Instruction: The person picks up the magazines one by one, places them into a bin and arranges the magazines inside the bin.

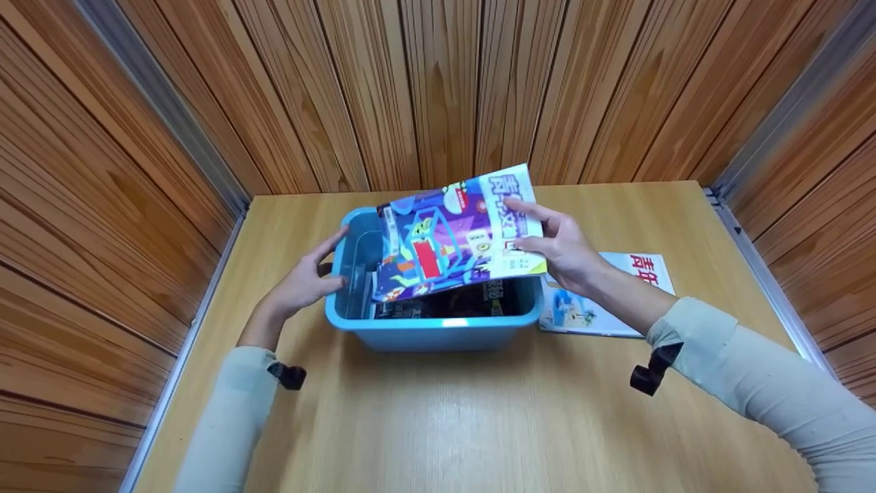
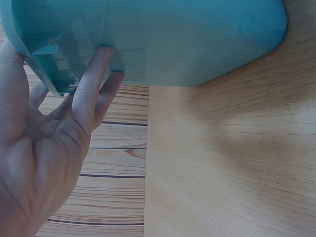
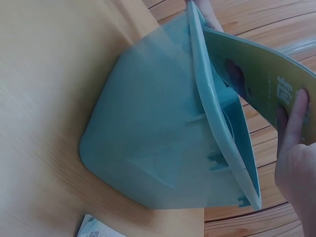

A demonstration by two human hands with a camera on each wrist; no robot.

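Head view: right hand pinches a tilted magazine over the blue bin, left hand resting open-fingered on its rim.

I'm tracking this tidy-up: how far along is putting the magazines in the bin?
Done: at least one dark magazine already lies inside the blue bin. In hand: the right hand holds a colourful magazine tilted over the bin, while the left hand steadies its rim. Left: one more magazine lies on the table beside the bin.
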